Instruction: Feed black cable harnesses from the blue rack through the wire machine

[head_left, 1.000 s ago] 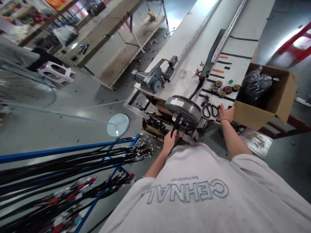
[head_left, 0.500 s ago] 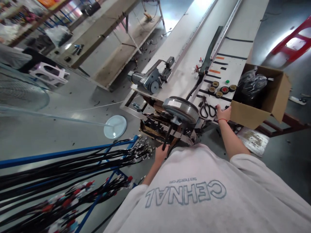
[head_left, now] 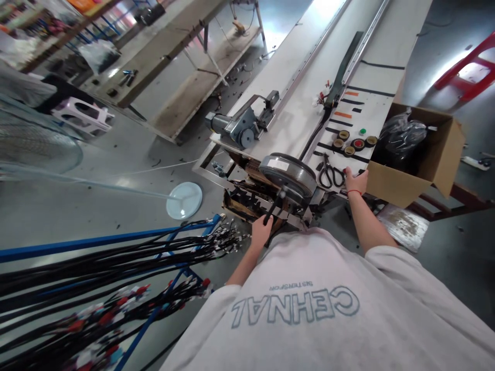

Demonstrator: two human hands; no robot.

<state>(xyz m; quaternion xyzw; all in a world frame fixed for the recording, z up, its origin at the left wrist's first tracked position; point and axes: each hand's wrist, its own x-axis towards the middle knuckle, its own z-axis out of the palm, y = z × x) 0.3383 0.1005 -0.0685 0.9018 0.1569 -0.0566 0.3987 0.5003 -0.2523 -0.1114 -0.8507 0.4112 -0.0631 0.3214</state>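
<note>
My left hand (head_left: 262, 230) is closed round the black handle (head_left: 273, 208) that sticks out from the round metal wheel (head_left: 288, 172) at the bench's near end. My right hand (head_left: 356, 181) rests at the near right edge of the white bench (head_left: 297, 121), beside the black scissors (head_left: 330, 172); whether its fingers hold anything is too small to tell. Behind the wheel a black cable bundle (head_left: 317, 129) runs along the bench up to a dark green strip (head_left: 347, 63). Several tape rolls (head_left: 349, 150) lie beyond the scissors.
An open cardboard box (head_left: 402, 184) with a plastic bag stands right of the bench. A motor unit (head_left: 235, 129) sits at the bench's left. Lower left, black harnesses (head_left: 116, 263) hang on a blue rack (head_left: 96, 242). A red stool (head_left: 464, 77) is far right.
My left hand has moved up and slightly right with the handle, which has turned. The view has shifted slightly. My right hand has stayed at the bench edge.
</note>
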